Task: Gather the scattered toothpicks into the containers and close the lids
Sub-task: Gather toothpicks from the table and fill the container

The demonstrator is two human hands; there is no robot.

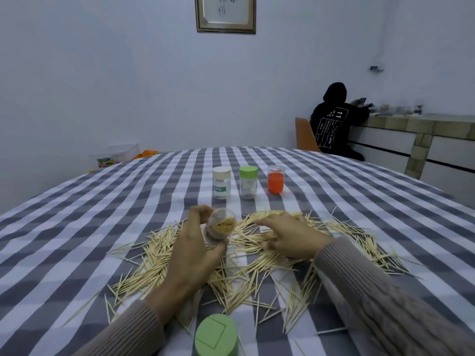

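On the worktop, covered with a grey-and-white checked cloth, a wide scatter of pale wooden toothpicks lies in a loose heap in front of the person. The left hand grips a small clear plastic jar, tilted with its open mouth facing the camera and a bundle of toothpicks visible inside; fingers curl over its top and the thumb presses near its base. The right hand rests low on the toothpick heap just right of the jar, fingers bent loosely down into the sticks; whether it has hold of any cannot be told. A round green plastic lid sits at the near edge, apart from the jar. Farther back stand three upright containers in a row: a clear jar with a white cap, a clear jar with a green cap, and an orange-filled clear jar. Another person in a black hooded top sits beyond at a tiled counter.
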